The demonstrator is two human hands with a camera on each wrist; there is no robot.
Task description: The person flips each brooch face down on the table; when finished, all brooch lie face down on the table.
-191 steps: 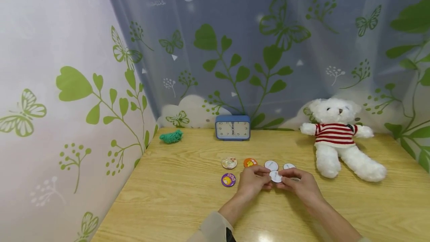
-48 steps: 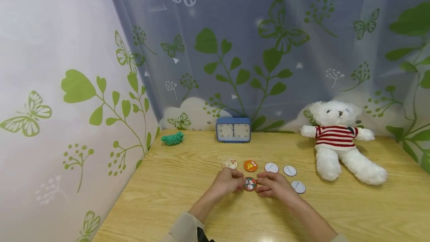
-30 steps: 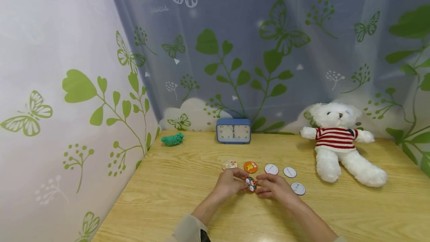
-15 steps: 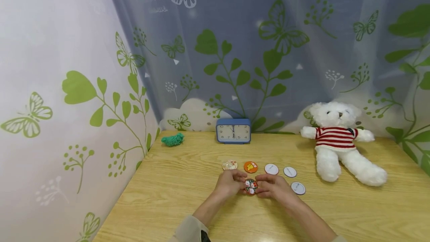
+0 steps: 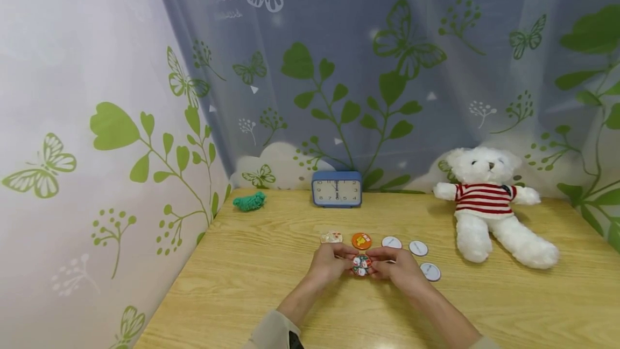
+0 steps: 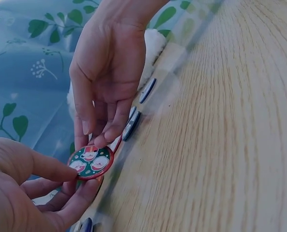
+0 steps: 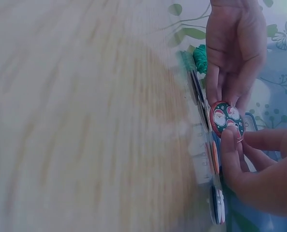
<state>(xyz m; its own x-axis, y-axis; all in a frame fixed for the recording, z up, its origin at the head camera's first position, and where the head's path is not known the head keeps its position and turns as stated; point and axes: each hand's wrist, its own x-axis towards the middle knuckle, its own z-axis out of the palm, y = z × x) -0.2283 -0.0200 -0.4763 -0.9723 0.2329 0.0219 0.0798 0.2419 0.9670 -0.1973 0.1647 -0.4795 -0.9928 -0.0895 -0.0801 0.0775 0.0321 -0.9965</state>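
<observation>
Here, we see both hands drawn in on one thing: the left grip [image 5: 329,265] pinches the left edge of a round red-rimmed badge [image 5: 361,266] with Santa faces on dark green, and the right grip [image 5: 398,269] pinches its right edge, barely parted around it. For writing, we can read black numerals, 10, 3 and 8 among them, on the blue rectangular clock [image 5: 336,190] well beyond the grips. Just past the held badge, a round orange badge [image 5: 361,241] bears markings too small for us to read. The left grip partly hides a round cream badge [image 5: 331,237]; the right one overlaps a round white badge back [image 5: 391,241]. To its right lie a second white badge back [image 5: 418,248] and a third white badge back [image 5: 430,271]. Farther right and beyond, we find a white plush bear [image 5: 484,199] in red stripes; far left and beyond, a green stringy bundle [image 5: 249,201]. Below everything spreads the pale wood-grain table [image 5: 242,273].
</observation>
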